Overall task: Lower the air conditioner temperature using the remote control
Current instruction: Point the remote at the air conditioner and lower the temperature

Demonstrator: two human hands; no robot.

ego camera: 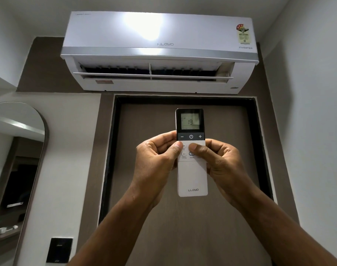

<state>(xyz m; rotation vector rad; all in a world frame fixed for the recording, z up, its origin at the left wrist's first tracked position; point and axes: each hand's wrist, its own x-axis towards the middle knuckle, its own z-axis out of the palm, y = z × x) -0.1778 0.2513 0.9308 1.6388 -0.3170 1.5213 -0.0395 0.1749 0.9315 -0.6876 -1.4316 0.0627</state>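
Note:
A white remote control (192, 175) with a dark top is held upright in front of me, pointing up at the white wall-mounted air conditioner (158, 52). Its small screen (190, 121) reads 19. Below the screen is a dark strip with minus, power and plus buttons. My left hand (157, 160) grips the remote's left edge, thumb resting on the white buttons just under the minus. My right hand (219, 160) grips the right edge, thumb lying just below the power button. The air conditioner's flap is open.
A brown door (183, 227) in a dark frame fills the wall behind the remote. An arched mirror (16, 150) hangs at the left, with a small shelf below it. A black switch plate (59, 250) sits low on the wall left of the door.

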